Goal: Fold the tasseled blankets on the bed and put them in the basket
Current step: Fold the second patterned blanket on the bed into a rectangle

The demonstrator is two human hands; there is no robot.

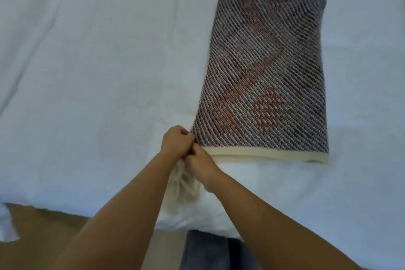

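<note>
Curled fingers of both hands meet at the near left corner of the tasseled blanket. The left hand is bunched tight against the corner's edge, knuckles up. The right hand sits just below it, touching it, with its fingers folded in over the end of the cream hem band. Both grip the cloth at that corner, though which fold each finger holds is hidden under the knuckles. A bundle of cream tassels spills out beneath the two hands — blurred, trailing toward the near edge of the bed between the wrists. The two bare forearms run back to the bottom of the view, the left from the lower left and the right from the lower right. The blanket lies folded into a tall rectangle on the white bed sheet, right of the middle and flat. Its weave runs in dark and pale diagonal lines with rust-red patches, and the hem band crosses its near end. The sheet is lightly creased, with long folds down its left side. Past the bed's near edge a strip of brown floor shows at lower left, and a dark grey cloth sits at the bottom edge — what it is cannot be told.
</note>
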